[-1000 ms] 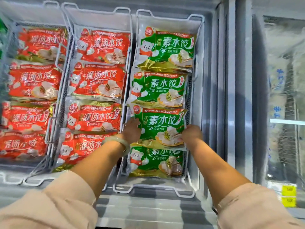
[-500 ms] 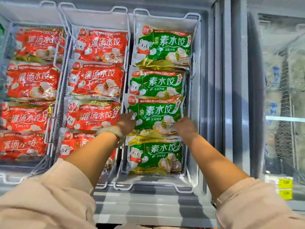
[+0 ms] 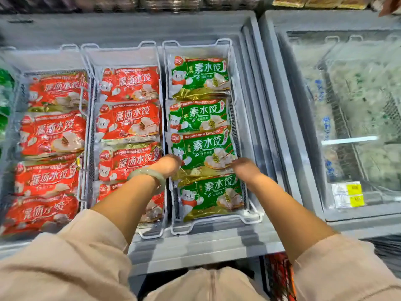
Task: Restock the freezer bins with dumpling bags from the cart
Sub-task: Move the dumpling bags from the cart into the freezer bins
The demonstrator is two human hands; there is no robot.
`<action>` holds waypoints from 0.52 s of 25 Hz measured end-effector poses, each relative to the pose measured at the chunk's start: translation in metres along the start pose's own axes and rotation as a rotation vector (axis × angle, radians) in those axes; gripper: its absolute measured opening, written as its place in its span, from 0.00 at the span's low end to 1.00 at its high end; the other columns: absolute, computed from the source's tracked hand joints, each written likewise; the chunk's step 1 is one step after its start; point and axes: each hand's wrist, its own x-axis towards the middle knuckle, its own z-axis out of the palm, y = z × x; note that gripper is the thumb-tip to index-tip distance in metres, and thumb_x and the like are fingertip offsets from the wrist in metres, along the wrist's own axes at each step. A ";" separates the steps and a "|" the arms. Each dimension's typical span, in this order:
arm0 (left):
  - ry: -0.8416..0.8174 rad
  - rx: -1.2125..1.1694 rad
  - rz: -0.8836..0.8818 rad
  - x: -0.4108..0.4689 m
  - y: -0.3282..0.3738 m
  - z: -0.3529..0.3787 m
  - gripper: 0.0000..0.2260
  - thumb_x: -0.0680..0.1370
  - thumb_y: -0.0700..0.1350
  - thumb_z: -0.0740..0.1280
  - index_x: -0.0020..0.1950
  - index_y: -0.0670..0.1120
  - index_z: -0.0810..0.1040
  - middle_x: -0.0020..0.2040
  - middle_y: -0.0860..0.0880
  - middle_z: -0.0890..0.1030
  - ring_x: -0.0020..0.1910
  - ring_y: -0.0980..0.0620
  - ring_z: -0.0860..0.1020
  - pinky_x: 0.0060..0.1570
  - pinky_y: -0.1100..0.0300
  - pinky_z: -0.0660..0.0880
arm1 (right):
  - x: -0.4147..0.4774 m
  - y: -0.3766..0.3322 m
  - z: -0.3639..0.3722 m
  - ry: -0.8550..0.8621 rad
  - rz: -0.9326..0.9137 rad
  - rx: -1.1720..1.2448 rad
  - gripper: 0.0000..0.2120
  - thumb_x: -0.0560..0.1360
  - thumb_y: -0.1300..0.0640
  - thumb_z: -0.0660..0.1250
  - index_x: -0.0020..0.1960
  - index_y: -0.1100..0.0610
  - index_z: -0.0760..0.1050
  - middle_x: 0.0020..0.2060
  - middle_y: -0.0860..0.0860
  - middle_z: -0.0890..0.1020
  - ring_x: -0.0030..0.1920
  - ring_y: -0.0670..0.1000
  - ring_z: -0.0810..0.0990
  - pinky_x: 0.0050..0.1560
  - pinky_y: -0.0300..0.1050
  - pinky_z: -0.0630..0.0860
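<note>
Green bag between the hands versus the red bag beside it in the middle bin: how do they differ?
The green bag has green packaging; the red bag has red. The green bag lies in the right bin, the red bag in the middle bin. The left hand and right hand are at the green bag's lower corners; the red bag lies partly behind the left wrist. Both show a white bear and white lettering.

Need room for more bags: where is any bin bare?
Bare: far ends of left bin and middle bin, beyond the red bags. Crowded: right bin, green bags overlapping; left hand and right hand grip the third green bag.
</note>
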 end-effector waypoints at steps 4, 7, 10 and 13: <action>-0.027 0.050 0.102 -0.024 0.000 0.000 0.16 0.81 0.41 0.58 0.64 0.34 0.74 0.65 0.36 0.75 0.65 0.38 0.73 0.66 0.47 0.70 | -0.055 0.037 0.005 0.060 0.018 0.430 0.06 0.78 0.61 0.59 0.51 0.59 0.75 0.39 0.53 0.77 0.33 0.49 0.74 0.31 0.39 0.68; -0.096 0.136 0.203 -0.047 0.007 0.011 0.15 0.80 0.40 0.58 0.64 0.36 0.75 0.65 0.38 0.76 0.64 0.40 0.74 0.63 0.51 0.71 | -0.105 0.066 0.014 0.121 0.025 0.663 0.09 0.79 0.66 0.57 0.42 0.58 0.71 0.32 0.53 0.76 0.26 0.46 0.72 0.23 0.33 0.66; -0.176 0.139 0.256 -0.076 0.021 0.031 0.09 0.80 0.39 0.58 0.46 0.45 0.77 0.49 0.44 0.79 0.44 0.50 0.78 0.45 0.58 0.74 | -0.145 0.102 0.018 0.193 0.071 0.812 0.10 0.79 0.65 0.57 0.40 0.57 0.69 0.26 0.52 0.74 0.19 0.43 0.68 0.22 0.31 0.62; -0.199 0.133 0.295 -0.101 0.040 0.054 0.13 0.81 0.41 0.57 0.37 0.48 0.70 0.36 0.51 0.73 0.33 0.56 0.71 0.35 0.63 0.69 | -0.175 0.141 0.018 0.288 0.122 0.889 0.09 0.79 0.63 0.60 0.40 0.56 0.69 0.31 0.53 0.75 0.18 0.42 0.69 0.24 0.32 0.63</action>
